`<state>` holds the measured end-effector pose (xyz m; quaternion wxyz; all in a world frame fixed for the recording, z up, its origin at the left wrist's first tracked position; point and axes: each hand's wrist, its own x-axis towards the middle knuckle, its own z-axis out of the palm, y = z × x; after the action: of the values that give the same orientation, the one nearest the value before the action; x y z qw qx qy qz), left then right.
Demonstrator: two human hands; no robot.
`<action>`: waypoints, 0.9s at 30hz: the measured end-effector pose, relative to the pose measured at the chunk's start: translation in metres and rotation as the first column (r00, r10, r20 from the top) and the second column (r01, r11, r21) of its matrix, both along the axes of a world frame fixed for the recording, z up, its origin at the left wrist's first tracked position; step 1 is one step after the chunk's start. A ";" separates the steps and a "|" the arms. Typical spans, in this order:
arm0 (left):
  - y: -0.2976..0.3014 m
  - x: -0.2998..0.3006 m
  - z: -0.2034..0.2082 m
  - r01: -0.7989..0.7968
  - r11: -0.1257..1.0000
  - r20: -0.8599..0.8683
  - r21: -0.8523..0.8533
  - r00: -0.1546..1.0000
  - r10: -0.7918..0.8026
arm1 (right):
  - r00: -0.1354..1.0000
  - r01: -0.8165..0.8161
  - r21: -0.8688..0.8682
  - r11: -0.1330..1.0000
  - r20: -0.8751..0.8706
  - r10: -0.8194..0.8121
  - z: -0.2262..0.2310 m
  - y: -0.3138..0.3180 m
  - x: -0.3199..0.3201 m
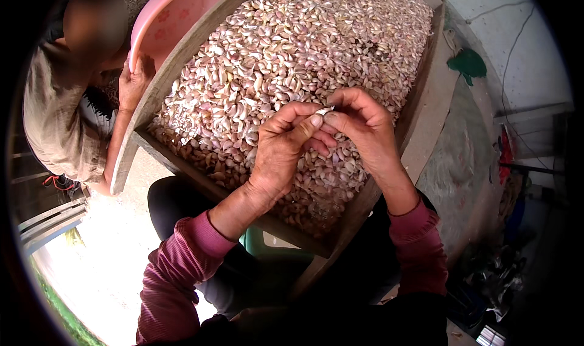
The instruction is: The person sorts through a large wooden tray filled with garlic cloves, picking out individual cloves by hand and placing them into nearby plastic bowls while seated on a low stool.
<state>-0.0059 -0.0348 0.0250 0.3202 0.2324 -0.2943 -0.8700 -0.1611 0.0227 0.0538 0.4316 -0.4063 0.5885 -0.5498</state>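
A single garlic clove (325, 110) is pinched between my two hands, above a wide wooden tray. My left hand (286, 140) grips it with thumb and forefinger, the other fingers curled below. From the right, the thumb and fingers of my right hand (363, 122) close on the same clove; its far side is hidden by the fingertips. Loose garlic cloves (267, 60), white to pinkish purple, lie heaped beneath both hands and fill the tray (234, 203).
At the far left a co-worker (64, 115) holds the rim of a pink basin (152, 26) beside the tray. A green stool (267, 247) stands under the tray's near end. A dark green cloth-like thing (467, 63) and a thin cable (505, 72) lie to the right.
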 end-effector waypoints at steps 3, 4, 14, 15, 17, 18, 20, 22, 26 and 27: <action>0.003 -0.001 -0.007 -0.055 0.998 0.028 -0.012 0.998 0.055 | 0.977 0.026 0.039 0.999 0.212 -0.034 -0.009 0.001 0.012; 0.004 -0.001 -0.008 -0.072 0.997 0.057 -0.014 0.996 0.073 | 0.963 0.009 0.026 1.000 0.269 -0.015 -0.014 0.000 0.015; 0.017 -0.010 -0.017 -0.141 0.960 0.268 -0.242 0.941 0.206 | 0.913 0.139 0.110 0.984 0.372 -0.171 -0.027 0.002 0.033; 0.017 -0.009 -0.017 -0.121 0.961 0.300 -0.247 0.934 0.194 | 0.910 0.145 0.111 0.983 0.374 -0.177 -0.026 0.002 0.033; 0.017 -0.007 -0.020 -0.105 0.953 0.332 -0.285 0.922 0.201 | 0.903 0.149 0.113 0.982 0.388 -0.182 -0.025 0.000 0.035; 0.018 -0.009 -0.023 -0.109 0.943 0.327 -0.315 0.920 0.215 | 0.903 0.145 0.117 0.982 0.391 -0.180 -0.024 0.000 0.035; 0.019 -0.010 -0.021 -0.114 0.934 0.325 -0.338 0.918 0.229 | 0.904 0.140 0.129 0.982 0.389 -0.179 -0.020 0.001 0.033; 0.020 -0.009 -0.019 -0.118 0.959 0.344 -0.256 0.916 0.204 | 0.917 0.116 0.125 0.985 0.367 -0.154 -0.028 0.001 0.033; 0.016 -0.009 -0.017 -0.145 0.984 0.341 -0.099 0.925 0.170 | 0.935 0.115 0.147 0.982 0.318 -0.157 -0.031 0.002 0.038; 0.015 -0.009 -0.016 -0.165 0.983 0.328 -0.087 0.927 0.184 | 0.976 0.146 0.141 0.979 0.142 -0.166 -0.048 0.002 0.038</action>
<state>-0.0146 -0.0197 0.0091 0.3482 0.3925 -0.3475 -0.7771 -0.1228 0.0250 0.0062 0.4566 -0.2865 0.6183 -0.5719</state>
